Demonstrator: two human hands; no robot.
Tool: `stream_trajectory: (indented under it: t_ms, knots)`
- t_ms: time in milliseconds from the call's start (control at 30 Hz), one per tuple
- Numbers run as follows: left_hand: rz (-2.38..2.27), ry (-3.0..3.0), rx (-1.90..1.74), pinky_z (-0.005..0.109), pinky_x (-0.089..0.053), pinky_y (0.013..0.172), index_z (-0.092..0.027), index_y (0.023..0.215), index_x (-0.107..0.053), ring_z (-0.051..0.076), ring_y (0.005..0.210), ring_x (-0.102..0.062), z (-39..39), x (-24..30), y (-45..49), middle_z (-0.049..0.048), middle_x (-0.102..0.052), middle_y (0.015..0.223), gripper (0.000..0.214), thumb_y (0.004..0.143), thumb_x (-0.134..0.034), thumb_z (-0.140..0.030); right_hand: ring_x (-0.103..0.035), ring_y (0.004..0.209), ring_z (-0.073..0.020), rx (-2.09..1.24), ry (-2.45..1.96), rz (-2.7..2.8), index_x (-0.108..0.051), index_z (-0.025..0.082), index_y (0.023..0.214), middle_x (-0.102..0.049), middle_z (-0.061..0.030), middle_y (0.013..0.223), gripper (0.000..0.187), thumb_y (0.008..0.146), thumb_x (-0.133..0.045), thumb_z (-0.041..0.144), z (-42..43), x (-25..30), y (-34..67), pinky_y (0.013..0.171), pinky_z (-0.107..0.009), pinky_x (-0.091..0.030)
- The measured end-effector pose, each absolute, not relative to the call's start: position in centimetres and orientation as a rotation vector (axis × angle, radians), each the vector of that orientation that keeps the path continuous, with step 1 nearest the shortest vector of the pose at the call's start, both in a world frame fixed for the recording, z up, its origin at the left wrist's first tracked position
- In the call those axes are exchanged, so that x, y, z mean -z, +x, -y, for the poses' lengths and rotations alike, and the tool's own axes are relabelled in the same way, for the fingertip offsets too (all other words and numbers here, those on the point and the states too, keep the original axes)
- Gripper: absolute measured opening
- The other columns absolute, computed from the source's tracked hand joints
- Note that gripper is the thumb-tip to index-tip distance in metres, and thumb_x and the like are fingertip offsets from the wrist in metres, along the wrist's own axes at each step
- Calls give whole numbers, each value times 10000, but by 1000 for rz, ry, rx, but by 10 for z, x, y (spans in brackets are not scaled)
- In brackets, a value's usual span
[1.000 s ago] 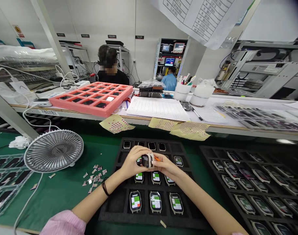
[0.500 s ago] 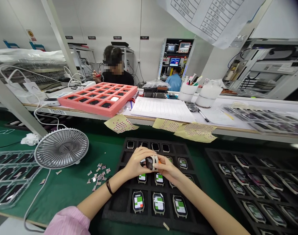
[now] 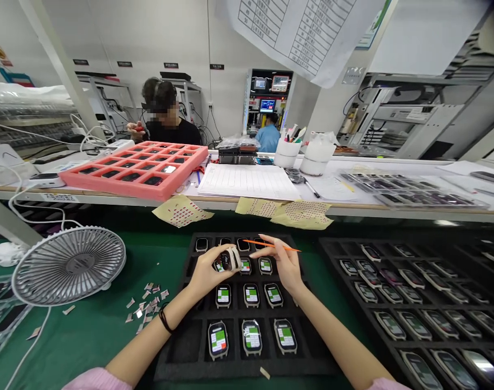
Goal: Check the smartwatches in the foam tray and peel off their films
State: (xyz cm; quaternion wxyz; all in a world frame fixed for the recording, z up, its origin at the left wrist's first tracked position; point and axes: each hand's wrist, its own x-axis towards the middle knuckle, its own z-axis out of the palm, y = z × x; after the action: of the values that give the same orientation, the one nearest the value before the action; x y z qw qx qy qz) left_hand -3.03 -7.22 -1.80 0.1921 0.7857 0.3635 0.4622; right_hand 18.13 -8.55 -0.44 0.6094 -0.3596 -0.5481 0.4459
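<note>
Over the black foam tray (image 3: 184,346), my left hand (image 3: 206,272) pinches a strapless smartwatch (image 3: 232,259) between thumb and fingers. The watch is tilted up, its pale rim facing right and a dark face towards the left. My right hand (image 3: 286,268) is just to the right of it and grips a thin orange stick (image 3: 255,242), which points left above the back of the tray. Its index fingertip comes close to the watch, with a small gap. Below both hands, several smartwatches (image 3: 252,337) lie in the tray's pockets, many with lit green-and-white screens.
A second foam tray (image 3: 332,260) of watches stands at right. To the left are a grey fan (image 3: 80,261) and small loose tabs (image 3: 149,303). A shelf edge (image 3: 226,203) runs behind, bearing a pink foam tray (image 3: 166,187) and papers (image 3: 247,181). A co-worker (image 3: 174,130) sits beyond.
My right hand has drawn away from the watch to the right, and the orange stick now shows at full length. My left hand keeps the watch. The view has swung slightly right.
</note>
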Motion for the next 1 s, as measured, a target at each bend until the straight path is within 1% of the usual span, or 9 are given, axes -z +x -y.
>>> stream_trajectory:
  t_ms: [67, 200, 300, 467, 600, 700, 833, 1000]
  knots:
    - [-1025, 2195, -1286, 388, -519, 894, -183, 1145, -599, 262, 1022, -649, 73, 19, -30, 102, -685, 1122, 463, 720, -749, -288, -709, 776, -267, -944, -799, 1308, -720, 211, 984, -735, -50, 653, 452, 932, -388, 513, 92, 4, 184, 902, -497, -460]
    - [-1043, 2206, -1288, 365, -539, 837, -188, 1128, -610, 258, 984, -660, 75, 18, -29, 97, -698, 1089, 462, 706, -759, -303, -699, 772, -290, -890, -790, 1336, -740, 218, 755, -724, -75, 669, 491, 921, -390, 519, 99, 4, 180, 796, -482, -506]
    - [-1056, 2204, -1297, 341, -548, 770, -189, 1123, -615, 255, 950, -667, 76, 17, -28, 103, -699, 1079, 464, 705, -758, -327, -691, 767, -292, -858, -794, 1303, -730, 225, 694, -710, -75, 645, 504, 921, -384, 512, 99, 5, 178, 772, -478, -510]
    - [-1058, 2200, -1303, 335, -547, 761, -190, 1124, -615, 257, 959, -664, 75, 18, -29, 104, -698, 1084, 472, 699, -765, -328, -679, 714, -279, -829, -806, 1308, -723, 230, 666, -696, -69, 613, 510, 919, -387, 519, 98, 4, 179, 725, -458, -508]
    - [-1051, 2195, -1302, 331, -545, 758, -186, 1125, -614, 255, 959, -662, 75, 19, -29, 102, -699, 1079, 472, 699, -766, -322, -671, 683, -264, -813, -773, 1310, -720, 232, 661, -701, -67, 627, 492, 928, -394, 484, 98, 3, 179, 693, -432, -503]
    - [-1066, 2170, -1286, 321, -545, 737, -185, 1127, -615, 251, 939, -666, 75, 19, -29, 100, -701, 1070, 479, 696, -767, -327, -663, 668, -259, -796, -780, 1329, -721, 232, 660, -706, -69, 643, 493, 926, -394, 488, 99, 2, 179, 693, -435, -503]
    - [-1069, 2152, -1298, 314, -544, 722, -184, 1121, -622, 246, 918, -670, 75, 18, -29, 93, -705, 1061, 489, 679, -779, -322, -662, 692, -265, -797, -791, 1354, -718, 233, 665, -709, -72, 661, 487, 920, -397, 497, 100, 4, 179, 716, -448, -503]
    - [-1063, 2157, -1320, 302, -543, 710, -184, 1118, -624, 232, 877, -671, 76, 18, -29, 86, -712, 1035, 491, 668, -788, -295, -672, 743, -258, -794, -768, 1372, -725, 228, 718, -713, -68, 693, 452, 945, -395, 438, 100, 7, 179, 718, -417, -508]
